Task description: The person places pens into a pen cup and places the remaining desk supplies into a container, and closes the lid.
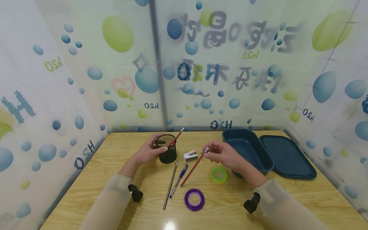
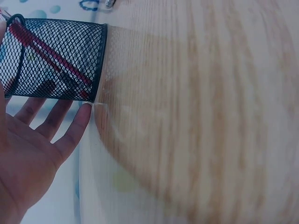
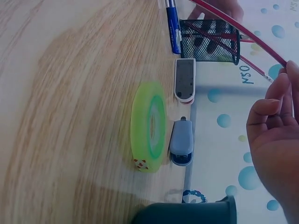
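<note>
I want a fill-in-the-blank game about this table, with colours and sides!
The left hand grips a mesh cup coloured ____.
The right hand pinches a pencil coloured ____.
In the head view, the lower tape roll is ____.
There, the lid lies to the ____ of the tub.

Missing words: black; red; purple; right.

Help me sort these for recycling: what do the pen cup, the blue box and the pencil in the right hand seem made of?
Pen cup: probably metal, dark-coated mesh; fine diamond holes show through its wall. Blue box: likely molded plastic, satin; rounded corners and soft sheen suggest it. Pencil: smooth red coating, perhaps over wood; the core is hidden.
</note>
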A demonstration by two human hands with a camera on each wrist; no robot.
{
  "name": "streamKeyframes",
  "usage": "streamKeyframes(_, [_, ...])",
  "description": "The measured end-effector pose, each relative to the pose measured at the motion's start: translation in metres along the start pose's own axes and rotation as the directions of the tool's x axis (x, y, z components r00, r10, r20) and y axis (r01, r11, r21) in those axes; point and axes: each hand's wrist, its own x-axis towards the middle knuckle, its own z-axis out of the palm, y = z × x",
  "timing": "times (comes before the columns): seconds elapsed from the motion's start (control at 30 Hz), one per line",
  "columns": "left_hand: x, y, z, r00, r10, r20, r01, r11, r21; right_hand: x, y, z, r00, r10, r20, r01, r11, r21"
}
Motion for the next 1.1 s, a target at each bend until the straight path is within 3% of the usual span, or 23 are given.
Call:
streamKeyframes(0.63, [0.001,0.001,0.001,1.000,-0.009,-0.001,0.009,1.000,-0.012,-0.001,-0.022,-0.005,0.997,-0.040,-0.061,0.041,0.999,0.016])
streamKeyframes(1.1, [0.003,-0.001,0.002,1.000,-0.004,-0.002,0.004,1.000,-0.009,0.013,-0.052,-0.015,0.973,-0.162,-0.165,0.165,0.986,0.007])
